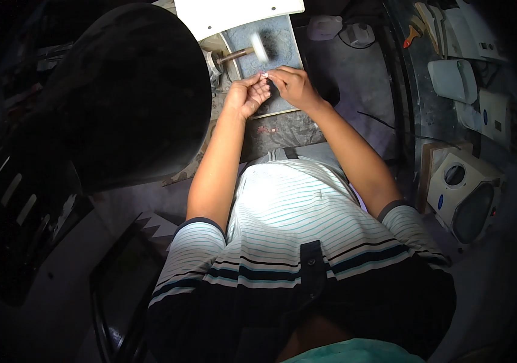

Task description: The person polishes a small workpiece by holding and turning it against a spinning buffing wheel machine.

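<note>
My left hand (248, 97) and my right hand (295, 86) meet at the fingertips over a shallow tray (292, 36) with a dusty blue-grey bottom. Pinched between them is a small whitish-pink piece (264, 75), too small to identify. The left thumb and index finger press on it while the other left fingers curl loosely. From the other side, the right thumb and fingertips close on it. Just beyond the fingers, apart from them, a white buffing wheel (259, 48) sits on a brown spindle (236, 55); its edges look blurred.
A large dark rounded object (143, 91) fills the left side near my left forearm. A white panel (237, 15) overhangs the tray's far end. To the right stand a beige speaker-like box (465, 193), a pale container (452, 80) and a red-tipped brush (414, 33).
</note>
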`<state>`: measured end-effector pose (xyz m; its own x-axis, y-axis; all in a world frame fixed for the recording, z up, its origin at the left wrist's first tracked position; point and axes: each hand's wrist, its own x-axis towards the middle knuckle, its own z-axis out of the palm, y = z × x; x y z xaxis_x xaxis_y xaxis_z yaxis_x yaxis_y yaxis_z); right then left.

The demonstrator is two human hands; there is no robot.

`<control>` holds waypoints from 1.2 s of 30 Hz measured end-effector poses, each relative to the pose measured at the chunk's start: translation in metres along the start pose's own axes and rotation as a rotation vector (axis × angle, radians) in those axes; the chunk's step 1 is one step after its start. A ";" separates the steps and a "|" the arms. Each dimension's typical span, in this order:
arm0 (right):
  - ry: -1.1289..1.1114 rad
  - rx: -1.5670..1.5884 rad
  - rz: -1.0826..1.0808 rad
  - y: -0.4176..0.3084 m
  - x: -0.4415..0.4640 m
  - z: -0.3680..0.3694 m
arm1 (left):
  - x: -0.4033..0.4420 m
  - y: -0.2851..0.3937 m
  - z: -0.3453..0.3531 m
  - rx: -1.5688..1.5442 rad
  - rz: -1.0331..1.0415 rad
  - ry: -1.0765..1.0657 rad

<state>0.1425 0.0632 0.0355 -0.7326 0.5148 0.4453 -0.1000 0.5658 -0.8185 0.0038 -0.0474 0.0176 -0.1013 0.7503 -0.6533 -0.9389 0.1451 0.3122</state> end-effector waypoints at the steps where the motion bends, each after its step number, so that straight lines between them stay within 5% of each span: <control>1: -0.020 0.004 0.102 0.002 0.000 0.000 | 0.000 -0.002 0.003 0.000 -0.002 0.001; 3: -0.080 -0.015 0.176 0.008 0.004 -0.002 | 0.002 -0.007 0.012 0.354 0.325 0.167; 6: -0.213 -0.084 0.291 0.017 0.015 -0.008 | 0.006 -0.006 0.017 0.501 0.386 0.036; 10: -0.306 0.292 0.716 0.037 0.028 -0.009 | 0.013 -0.010 0.023 0.723 0.580 0.128; 16: -0.238 0.539 1.006 0.042 0.042 -0.012 | 0.025 -0.020 0.030 0.401 0.590 0.171; 36: -0.180 0.542 1.106 0.043 0.048 -0.008 | 0.030 -0.024 0.038 0.190 0.547 0.271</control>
<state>0.1087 0.1177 0.0245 -0.6782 0.4259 -0.5988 0.3956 -0.4752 -0.7860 0.0362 -0.0036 0.0168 -0.6525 0.5620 -0.5084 -0.6555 -0.0818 0.7508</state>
